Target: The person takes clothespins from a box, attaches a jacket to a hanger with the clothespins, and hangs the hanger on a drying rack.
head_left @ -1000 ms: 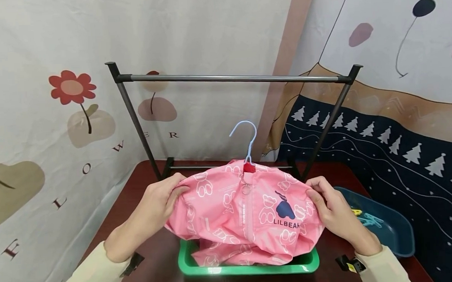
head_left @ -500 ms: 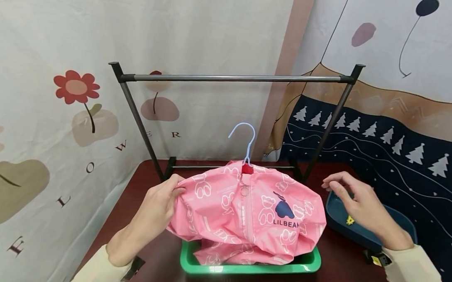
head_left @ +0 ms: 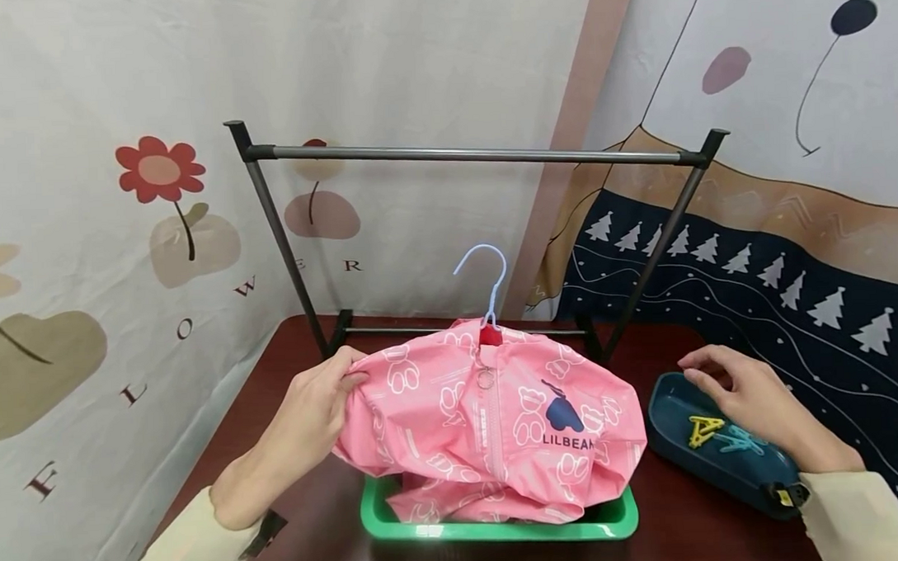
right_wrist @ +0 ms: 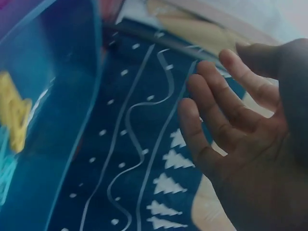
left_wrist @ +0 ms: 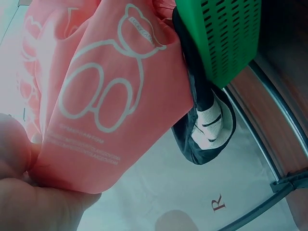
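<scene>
A pink jacket (head_left: 454,412) with white bear outlines and LILBEAR lettering hangs on a light blue hanger (head_left: 497,287), whose hook sticks up from the collar. My left hand (head_left: 308,413) pinches the jacket's left shoulder between thumb and fingers; the left wrist view shows the thumb pressed on the pink cloth (left_wrist: 115,91). Over the dark blue tray (head_left: 668,397) hovers my right hand (head_left: 757,398), fingers loosely bent and holding nothing. Below it in the tray lie yellow clothes pegs (head_left: 703,430) and light blue clothes pegs (head_left: 738,440).
A green basket (head_left: 502,533) stands under the jacket, with cloth reaching into it. Behind rises a metal rack with a top bar (head_left: 459,155). In the left wrist view something black and white (left_wrist: 209,127) hangs beside the basket. Printed curtains close off the back and right.
My right hand has let go of the jacket's right shoulder and moved right, over the tray. My left hand keeps its hold, and the jacket has barely moved.
</scene>
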Demonstrator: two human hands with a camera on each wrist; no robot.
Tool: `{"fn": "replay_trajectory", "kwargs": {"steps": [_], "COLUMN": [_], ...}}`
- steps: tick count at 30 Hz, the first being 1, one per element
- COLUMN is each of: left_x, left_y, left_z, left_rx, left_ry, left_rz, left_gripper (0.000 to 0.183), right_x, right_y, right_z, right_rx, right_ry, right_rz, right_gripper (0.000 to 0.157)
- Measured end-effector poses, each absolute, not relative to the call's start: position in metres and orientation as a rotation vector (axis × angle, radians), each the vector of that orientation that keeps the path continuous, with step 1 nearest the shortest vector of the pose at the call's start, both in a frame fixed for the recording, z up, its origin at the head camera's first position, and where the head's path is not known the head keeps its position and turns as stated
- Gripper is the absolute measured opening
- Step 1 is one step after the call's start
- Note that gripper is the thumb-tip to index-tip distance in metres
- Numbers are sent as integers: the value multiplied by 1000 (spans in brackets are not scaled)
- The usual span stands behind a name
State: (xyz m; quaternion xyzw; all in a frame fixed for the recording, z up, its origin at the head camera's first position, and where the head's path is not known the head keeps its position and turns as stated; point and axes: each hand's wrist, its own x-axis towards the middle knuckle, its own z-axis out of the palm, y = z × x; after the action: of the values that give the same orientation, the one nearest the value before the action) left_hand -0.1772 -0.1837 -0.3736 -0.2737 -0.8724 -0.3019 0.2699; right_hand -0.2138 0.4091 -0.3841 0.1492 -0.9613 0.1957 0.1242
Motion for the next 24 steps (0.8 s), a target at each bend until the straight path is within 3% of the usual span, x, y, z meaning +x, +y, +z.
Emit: {"fn": "replay_trajectory", "kwargs": {"steps": [11, 24], "left_x": [-174, -173], "left_y": [-185, -190], "left_z": [-373, -372], "left_rx": [-695, -629], "left_ry": [-2380, -2385], "left_rz": [-831, -670], "left_gripper": [33, 30], "right_x": [-236, -252], "right_y": [444, 465], "right_z": [-430, -442], "right_rx": [672, 925], "right_ry": [-3025, -3198], "right_rz": [413, 384], "right_gripper": [20, 22]}}
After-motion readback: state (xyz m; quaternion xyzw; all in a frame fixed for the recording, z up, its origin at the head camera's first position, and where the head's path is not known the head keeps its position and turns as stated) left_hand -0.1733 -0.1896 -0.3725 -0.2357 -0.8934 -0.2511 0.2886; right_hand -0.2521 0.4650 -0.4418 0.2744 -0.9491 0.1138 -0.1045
